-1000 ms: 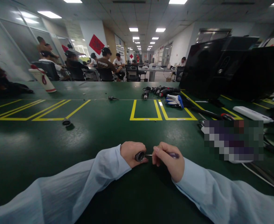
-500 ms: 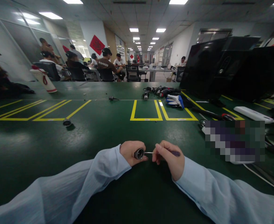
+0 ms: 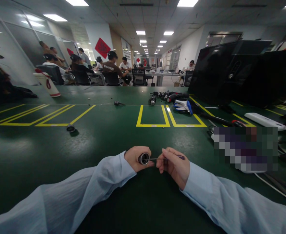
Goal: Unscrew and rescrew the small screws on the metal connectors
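Left hand: the left hand point(image 3: 136, 157) is closed around a short dark cylinder point(image 3: 143, 159) above the tabletop point(image 3: 108, 139).
Cylinder: it sits at the hand's 3 o'clock edge, against the curled fingers and thumb, with its open mouth turned toward the wearer.
Right hand: the right hand point(image 3: 174, 163), at 3 o'clock from the left and a small gap apart, pinches a thin tool point(image 3: 155, 159) between thumb and fingers.
Tool: its metal shaft points to 9 o'clock, reaching across the cylinder's rim at the mouth; whether the tip touches inside cannot be told. The dark handle's end shows at 3 o'clock, past the fingers.
Cap: a dark round cap point(image 3: 70, 128) stands on the tabletop at 10 o'clock from the left hand, well apart.
Plug: a small dark plug point(image 3: 118, 103) lies farther off at 11 o'clock from that hand.
Glove: a white-and-blue glove point(image 3: 183, 106) lies at 12 o'clock from the right hand.
Bar: a white bar point(image 3: 264, 121) lies at 2 o'clock from it.
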### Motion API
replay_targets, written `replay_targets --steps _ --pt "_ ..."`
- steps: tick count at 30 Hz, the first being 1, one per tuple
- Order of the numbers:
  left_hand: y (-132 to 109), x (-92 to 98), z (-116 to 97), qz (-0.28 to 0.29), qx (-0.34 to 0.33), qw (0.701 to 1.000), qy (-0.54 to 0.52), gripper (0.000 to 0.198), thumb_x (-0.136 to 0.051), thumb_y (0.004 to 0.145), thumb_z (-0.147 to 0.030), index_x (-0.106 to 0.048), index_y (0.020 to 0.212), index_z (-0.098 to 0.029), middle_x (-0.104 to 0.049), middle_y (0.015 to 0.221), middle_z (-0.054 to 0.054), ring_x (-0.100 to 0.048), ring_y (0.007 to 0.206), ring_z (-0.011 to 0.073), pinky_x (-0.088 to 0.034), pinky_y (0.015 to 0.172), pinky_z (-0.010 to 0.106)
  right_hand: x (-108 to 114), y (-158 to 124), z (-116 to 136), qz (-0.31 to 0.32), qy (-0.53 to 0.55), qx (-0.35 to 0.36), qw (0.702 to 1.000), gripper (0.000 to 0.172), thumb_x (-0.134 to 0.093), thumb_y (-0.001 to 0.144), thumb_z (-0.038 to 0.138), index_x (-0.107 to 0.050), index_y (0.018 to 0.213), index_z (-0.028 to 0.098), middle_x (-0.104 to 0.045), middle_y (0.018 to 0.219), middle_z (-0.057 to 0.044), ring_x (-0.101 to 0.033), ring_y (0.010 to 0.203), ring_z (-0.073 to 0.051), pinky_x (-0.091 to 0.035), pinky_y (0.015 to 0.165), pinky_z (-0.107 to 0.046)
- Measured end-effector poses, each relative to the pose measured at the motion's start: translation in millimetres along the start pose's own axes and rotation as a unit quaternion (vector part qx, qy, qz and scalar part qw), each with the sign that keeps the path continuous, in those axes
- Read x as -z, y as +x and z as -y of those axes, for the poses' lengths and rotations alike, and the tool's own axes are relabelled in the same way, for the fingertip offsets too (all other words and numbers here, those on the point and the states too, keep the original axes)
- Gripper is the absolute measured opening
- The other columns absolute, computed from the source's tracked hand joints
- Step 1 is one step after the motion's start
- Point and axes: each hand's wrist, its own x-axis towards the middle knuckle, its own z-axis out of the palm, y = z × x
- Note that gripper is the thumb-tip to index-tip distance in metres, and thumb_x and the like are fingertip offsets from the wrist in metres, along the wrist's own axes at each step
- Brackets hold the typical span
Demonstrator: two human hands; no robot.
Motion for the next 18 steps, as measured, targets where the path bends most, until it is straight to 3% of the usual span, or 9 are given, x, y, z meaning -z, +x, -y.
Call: replay_targets --steps 8,14,18 --pt "0.9 1.1 -0.7 -0.045 0.004 0.998 -0.034 0.024 -0.057 0.069 -0.033 -0.043 0.06 -0.015 -0.041 0.056 -0.004 -0.036 0.05 0.0068 -0.03 0.046 0.019 0.7 -2.7 0.7 0.035 0.021 0.045 0.998 0.025 -0.062 0.071 0.035 -0.052 0.061 0.015 -0.064 0.059 -0.003 -0.054 0.052 -0.011 -0.042 0.049 -0.023" --pt "-1.2 -0.5 -0.8 -0.041 -0.006 0.999 -0.012 0.024 -0.056 0.07 -0.033 -0.042 0.06 -0.015 -0.041 0.056 -0.004 -0.036 0.05 0.007 -0.03 0.046 0.02 3.0 -6.4 -2.4 0.049 -0.071 0.088 0.992 0.023 -0.059 0.075 0.033 -0.053 0.062 0.014 -0.064 0.061 -0.003 -0.054 0.053 -0.01 -0.042 0.051 -0.024" --pt "-0.8 0.0 -1.0 -0.039 -0.008 0.999 -0.015 0.024 -0.055 0.07 -0.033 -0.042 0.061 -0.016 -0.041 0.057 -0.004 -0.036 0.05 0.007 -0.03 0.047 0.02 2.7 -6.1 -1.0 0.05 -0.044 0.057 0.996 0.025 -0.061 0.072 0.034 -0.052 0.059 0.015 -0.063 0.058 -0.002 -0.053 0.05 -0.01 -0.041 0.049 -0.023"
